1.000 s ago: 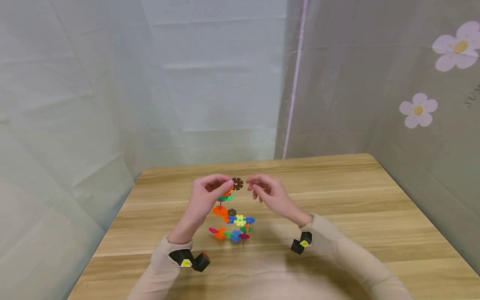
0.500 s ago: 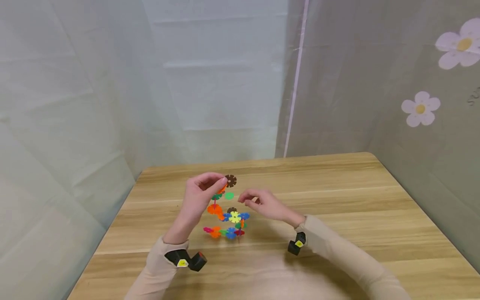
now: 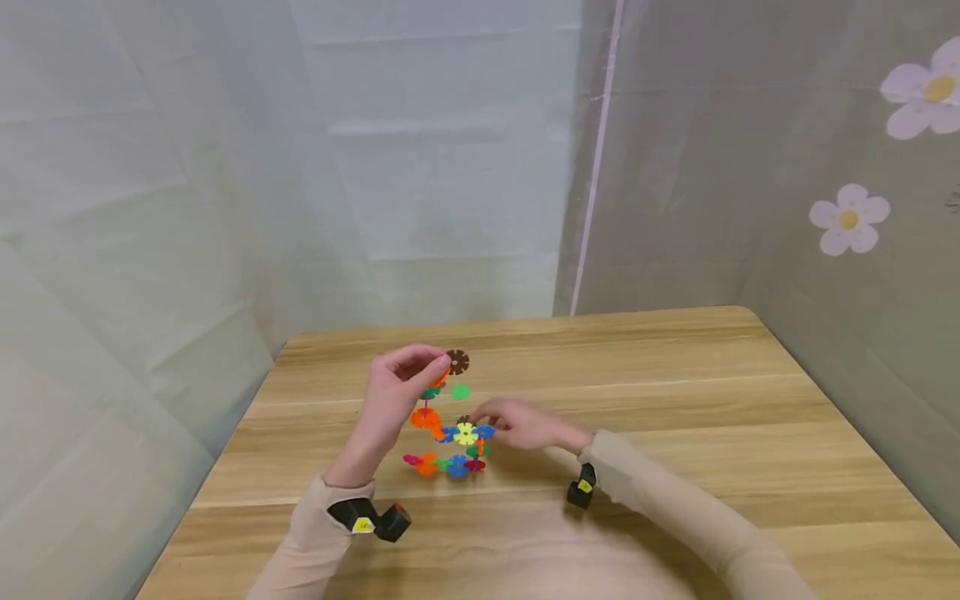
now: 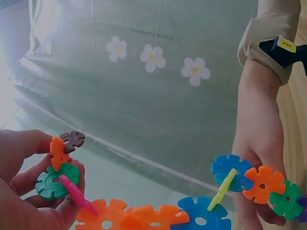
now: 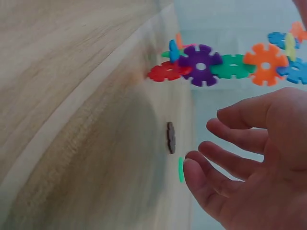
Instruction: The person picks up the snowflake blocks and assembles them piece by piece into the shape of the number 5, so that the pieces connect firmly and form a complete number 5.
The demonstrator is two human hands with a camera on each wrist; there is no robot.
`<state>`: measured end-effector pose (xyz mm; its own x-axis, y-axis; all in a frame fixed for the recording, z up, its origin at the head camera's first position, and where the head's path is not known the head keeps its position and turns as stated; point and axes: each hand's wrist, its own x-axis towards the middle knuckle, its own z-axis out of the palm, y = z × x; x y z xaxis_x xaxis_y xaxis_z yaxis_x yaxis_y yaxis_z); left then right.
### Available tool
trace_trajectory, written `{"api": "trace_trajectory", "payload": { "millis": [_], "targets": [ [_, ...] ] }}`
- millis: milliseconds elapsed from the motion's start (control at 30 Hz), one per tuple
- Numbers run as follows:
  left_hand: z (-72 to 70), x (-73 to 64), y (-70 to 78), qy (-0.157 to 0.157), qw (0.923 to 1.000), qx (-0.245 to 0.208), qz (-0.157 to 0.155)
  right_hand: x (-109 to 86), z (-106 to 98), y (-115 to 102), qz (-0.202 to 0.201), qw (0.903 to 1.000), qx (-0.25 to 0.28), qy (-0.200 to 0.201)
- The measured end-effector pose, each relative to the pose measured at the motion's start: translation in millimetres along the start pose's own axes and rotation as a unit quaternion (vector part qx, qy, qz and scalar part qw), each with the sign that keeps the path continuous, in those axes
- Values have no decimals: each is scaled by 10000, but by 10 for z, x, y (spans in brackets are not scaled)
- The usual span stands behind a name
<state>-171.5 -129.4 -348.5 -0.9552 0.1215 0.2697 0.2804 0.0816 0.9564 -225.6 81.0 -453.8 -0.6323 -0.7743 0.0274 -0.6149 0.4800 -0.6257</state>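
My left hand (image 3: 397,387) pinches the upper end of a chain of interlocking plastic flower discs (image 4: 108,218), with fingers and thumb at an orange disc (image 4: 58,152) and a brown disc (image 4: 73,141) jutting out beyond. From there the linked discs hang down in a zigzag of orange, blue, yellow, green, purple and red. My right hand (image 3: 521,425) reaches low beside the chain, fingers loosely bent and nothing between them in the right wrist view. Two loose discs lie on the table near its fingertips: a brown disc (image 5: 171,137) and a light green disc (image 5: 181,169).
The wooden table (image 3: 675,400) extends under both hands. Behind it hangs a pale curtain (image 3: 435,167), with white flower prints (image 3: 849,219) on the right side. Each wrist wears a small black camera (image 3: 581,487).
My right hand has come down and leftward toward the loose brown disc. My left hand has shifted slightly left with the chain, uncovering the light green disc on the table.
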Motion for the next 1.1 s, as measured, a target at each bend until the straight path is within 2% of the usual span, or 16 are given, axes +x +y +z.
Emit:
{"api": "trace_trajectory", "payload": {
  "millis": [200, 400, 633, 767, 867, 933, 1100],
  "targets": [
    [-4, 16, 1, 20, 9999, -87, 65, 64, 70, 35, -124, 9969, -695, -357],
    [-14, 24, -3, 81, 9998, -105, 132, 78, 136, 63, 434, 9878, -1318, -712],
    [-20, 27, -15, 95, 9998, -90, 150, -41, 40, -5, 371, 9821, -1655, -823],
    [-32, 29, -21, 92, 9998, -78, 155, -147, -7, -66, 468, 9736, -2019, -958],
    [-38, 39, -24, 112, 9998, -100, 159, -200, -34, -84, 561, 9725, -2054, -945],
    [-39, 45, -27, 126, 9997, -112, 163, -226, -48, -77, 563, 9762, -1921, -837],
    [-50, 52, -39, 100, 9999, -99, 82, -259, -36, -22, 540, 9854, -1583, -326]
  ]
}}
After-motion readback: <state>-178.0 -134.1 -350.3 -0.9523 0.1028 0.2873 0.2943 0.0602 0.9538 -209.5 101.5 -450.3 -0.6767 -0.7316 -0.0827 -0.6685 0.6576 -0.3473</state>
